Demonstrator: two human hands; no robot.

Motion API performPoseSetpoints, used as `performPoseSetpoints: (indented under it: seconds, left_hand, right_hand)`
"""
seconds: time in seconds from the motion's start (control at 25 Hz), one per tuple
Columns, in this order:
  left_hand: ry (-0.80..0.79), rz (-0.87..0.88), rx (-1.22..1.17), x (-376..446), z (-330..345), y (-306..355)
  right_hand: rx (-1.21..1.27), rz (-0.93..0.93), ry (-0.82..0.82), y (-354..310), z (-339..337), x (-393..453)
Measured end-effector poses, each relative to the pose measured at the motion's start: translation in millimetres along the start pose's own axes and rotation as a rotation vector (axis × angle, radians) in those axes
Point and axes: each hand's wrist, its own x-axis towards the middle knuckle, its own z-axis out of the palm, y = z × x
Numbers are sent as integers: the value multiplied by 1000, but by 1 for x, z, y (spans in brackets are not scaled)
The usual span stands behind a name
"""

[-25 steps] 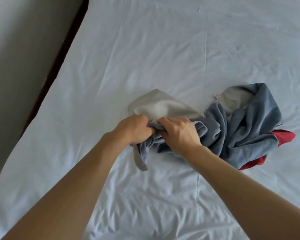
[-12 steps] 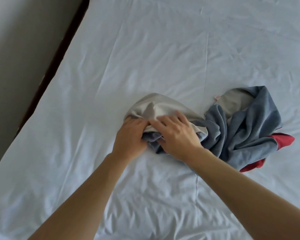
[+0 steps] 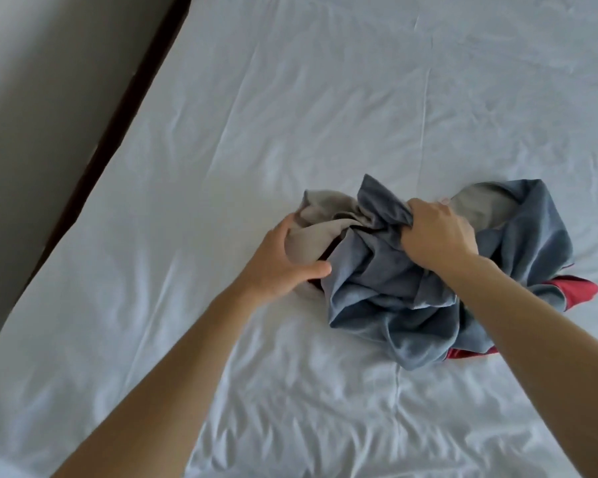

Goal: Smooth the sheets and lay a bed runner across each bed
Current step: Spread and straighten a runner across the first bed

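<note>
A crumpled bed runner (image 3: 387, 291), blue-grey with a beige side and a red underside, lies bunched in the middle of the bed. The white sheet (image 3: 290, 115) under it is creased and wrinkled. My left hand (image 3: 283, 263) grips the beige end of the runner at its left side, thumb below and fingers curled over the fold. My right hand (image 3: 435, 232) clutches a raised bunch of the blue-grey cloth at the top of the pile. Both forearms reach in from the bottom edge.
The bed's left edge runs diagonally, with a dark bed frame strip (image 3: 118, 132) and a grey floor or wall (image 3: 42, 98) beyond it. White sheet stretches on all sides of the runner.
My hands have moved apart. The right hand has shifted right and lifted a bunch of blue-grey cloth; the left now holds the beige end. The runner is bunched higher.
</note>
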Motion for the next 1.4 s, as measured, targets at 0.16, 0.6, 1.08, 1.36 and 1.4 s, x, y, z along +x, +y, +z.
performPoseSetpoints:
  seconds: [0.16,0.6,1.08,1.36,1.4]
  left_hand:
    - [224,-95,127,6,32,-18]
    - [888,-537,-578,-17,-74,-52]
    - [490,182,879,20,-87,-37]
    - [320,-33,991,54,-108,-50]
    - [328,10,955,51,-110,-51]
  right_hand:
    - [300,-14,4,-11,20,-10]
    - [770,76,183,-45,-19,24]
    - [-170,-618,103,-150,52,11]
    - [-256,-540,-33,-196,86,88]
    - [-300,-572,-7,-203,86,93]
